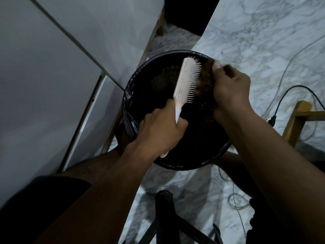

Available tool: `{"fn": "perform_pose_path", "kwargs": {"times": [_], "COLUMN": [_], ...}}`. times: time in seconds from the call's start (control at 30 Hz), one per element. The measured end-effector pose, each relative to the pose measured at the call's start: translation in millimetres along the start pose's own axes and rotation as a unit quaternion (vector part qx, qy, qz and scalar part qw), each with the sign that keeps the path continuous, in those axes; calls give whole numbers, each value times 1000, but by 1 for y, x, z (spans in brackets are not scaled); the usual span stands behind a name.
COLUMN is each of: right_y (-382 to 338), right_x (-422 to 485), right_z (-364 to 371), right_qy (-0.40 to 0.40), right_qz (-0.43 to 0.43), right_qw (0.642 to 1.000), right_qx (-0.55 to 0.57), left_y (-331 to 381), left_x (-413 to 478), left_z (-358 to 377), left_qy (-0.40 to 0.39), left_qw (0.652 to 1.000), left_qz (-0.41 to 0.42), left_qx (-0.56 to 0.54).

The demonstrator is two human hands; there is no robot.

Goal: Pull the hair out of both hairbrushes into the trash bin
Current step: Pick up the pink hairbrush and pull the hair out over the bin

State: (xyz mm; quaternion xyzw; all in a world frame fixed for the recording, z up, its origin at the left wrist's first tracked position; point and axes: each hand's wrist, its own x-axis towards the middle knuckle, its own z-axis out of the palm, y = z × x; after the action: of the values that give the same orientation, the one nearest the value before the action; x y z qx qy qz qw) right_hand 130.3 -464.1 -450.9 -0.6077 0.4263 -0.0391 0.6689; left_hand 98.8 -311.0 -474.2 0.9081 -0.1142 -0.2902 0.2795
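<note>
My left hand (162, 128) grips the handle of a pale pink hairbrush (184, 81), held over a round black trash bin (133, 85) lined with a dark bag. The bristles face right. My right hand (230, 90) pinches a clump of brown hair (206, 78) just beside the bristles, above the bin's opening. The clump sits between the brush head and my fingers. Only one hairbrush is in view.
White cabinet panels (52, 67) stand to the left of the bin. A marble floor (263, 32) carries loose cables (284, 95) and a wooden furniture leg (297, 120) at right. A black chair base (165, 217) sits below, near my knees.
</note>
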Motion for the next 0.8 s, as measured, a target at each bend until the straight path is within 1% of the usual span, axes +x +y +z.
{"fn": "perform_pose_path", "kwargs": {"times": [0.07,0.17,0.23,0.3,0.37,0.47,0.53,0.6,0.7,0.8], "right_y": [-5,-6,1,7,9,11,13,11,5,1], "right_x": [2,6,8,10,9,8,9,8,6,0], "right_z": [-2,-3,-3,-2,-2,-2,-3,-3,-1,2], "right_qy": [12,7,-14,-33,-52,-50,-43,-55,-100,-151], "right_qz": [29,32,47,58,59,56,40,26,12,46], "right_qw": [999,999,998,993,985,958,946,955,975,982], "right_qx": [39,16,-28,-95,-156,-276,-320,-291,-199,-100], "left_y": [0,1,1,0,0,0,0,1,3,3], "left_x": [0,0,2,3,3,2,2,2,-1,-1], "left_z": [0,1,-1,-2,-1,-2,-3,-4,-3,-5], "left_qy": [-9,0,22,38,45,49,51,51,43,51], "left_qw": [1000,999,998,995,994,994,994,995,998,998], "left_qz": [-22,-28,-47,-68,-78,-83,-85,-76,-40,-25], "left_qx": [-4,-20,-46,-66,-66,-52,-39,-29,-11,-7]}}
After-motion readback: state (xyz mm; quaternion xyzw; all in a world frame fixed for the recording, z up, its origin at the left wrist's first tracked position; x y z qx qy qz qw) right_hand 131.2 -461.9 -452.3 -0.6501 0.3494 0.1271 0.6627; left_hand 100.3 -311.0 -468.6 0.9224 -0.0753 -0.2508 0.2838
